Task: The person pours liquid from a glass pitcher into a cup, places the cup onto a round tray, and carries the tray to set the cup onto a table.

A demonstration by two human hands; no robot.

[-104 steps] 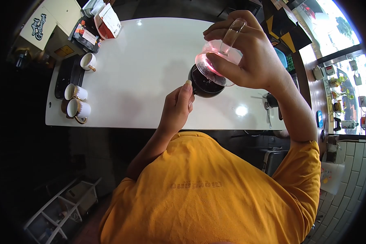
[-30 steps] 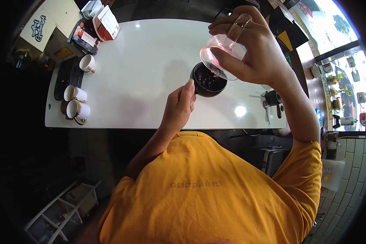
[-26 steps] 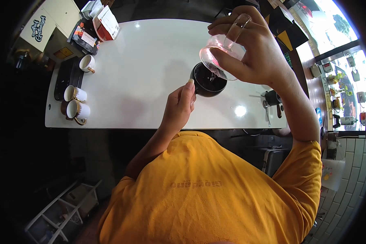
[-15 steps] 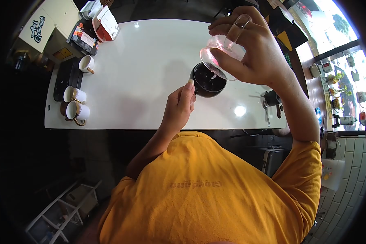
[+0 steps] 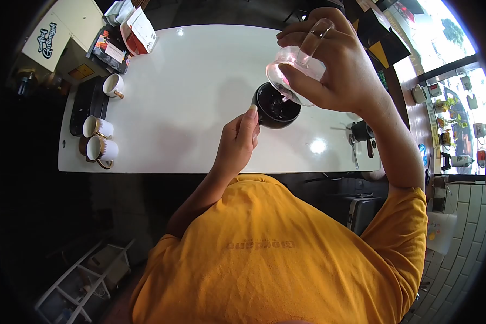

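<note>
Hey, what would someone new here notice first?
Probably the bright orange shirt filling the lower middle. Above it, the right hand tips a clear, pink-tinged glass vessel over a black cup, which the left hand holds. Three white mugs stand near the table's left end.

Grips a black cup (image 5: 270,116) at the handle side with the left hand (image 5: 237,141). Tips a clear glass vessel (image 5: 294,67) over the cup's opening with the right hand (image 5: 340,67), rim slanting down, a little liquid visible at the lip. Wears a yellow shirt (image 5: 275,259). Faces a white table (image 5: 183,81), with three white mugs (image 5: 102,148) near its left end, packaged bags (image 5: 138,31) by the far left corner, and a spoon (image 5: 355,150) beside a dark container (image 5: 362,130) toward the right.
</note>
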